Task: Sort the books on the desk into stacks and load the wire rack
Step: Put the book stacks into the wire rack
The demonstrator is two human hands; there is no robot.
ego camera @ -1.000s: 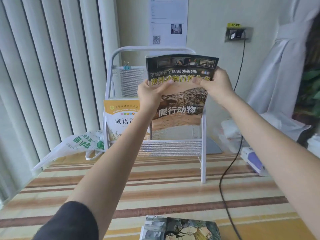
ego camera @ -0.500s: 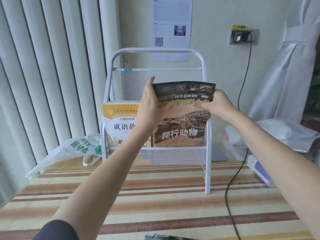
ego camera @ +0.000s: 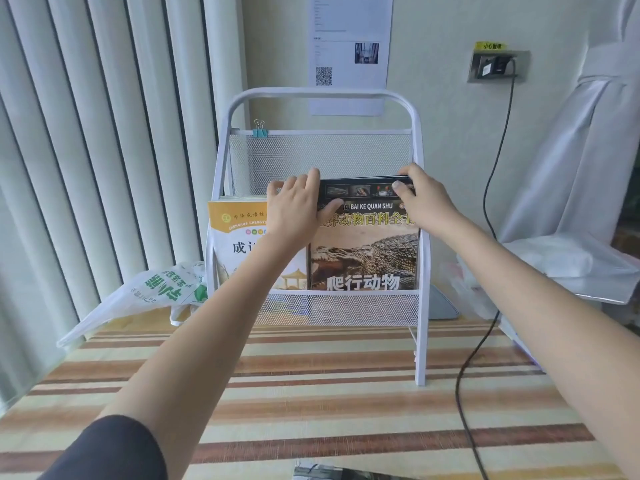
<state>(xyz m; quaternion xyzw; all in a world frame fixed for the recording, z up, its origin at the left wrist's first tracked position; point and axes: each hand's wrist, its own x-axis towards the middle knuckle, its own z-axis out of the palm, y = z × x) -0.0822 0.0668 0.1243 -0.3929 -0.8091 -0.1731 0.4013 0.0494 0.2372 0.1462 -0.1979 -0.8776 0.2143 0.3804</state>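
A white wire rack (ego camera: 420,334) stands at the back of the striped desk. A dark book with a crocodile cover (ego camera: 363,258) stands upright in the right half of its front pocket. My left hand (ego camera: 294,209) holds the book's top left corner, thumb on the cover. My right hand (ego camera: 424,199) grips its top right corner, thumb across the front. An orange and white book (ego camera: 239,237) stands in the left half of the same pocket, partly hidden by my left forearm. The top of another book (ego camera: 332,474) shows at the bottom edge.
A printed plastic bag (ego camera: 152,292) lies left of the rack by the vertical blinds. A black cable (ego camera: 467,375) runs from the wall socket down across the desk on the right. White bags and cloth lie at the right. A blue binder clip (ego camera: 259,131) sits on the rack's upper mesh.
Both hands have lowered the crocodile book from above the rack down into the front pocket, beside the orange book. The camera has moved closer.
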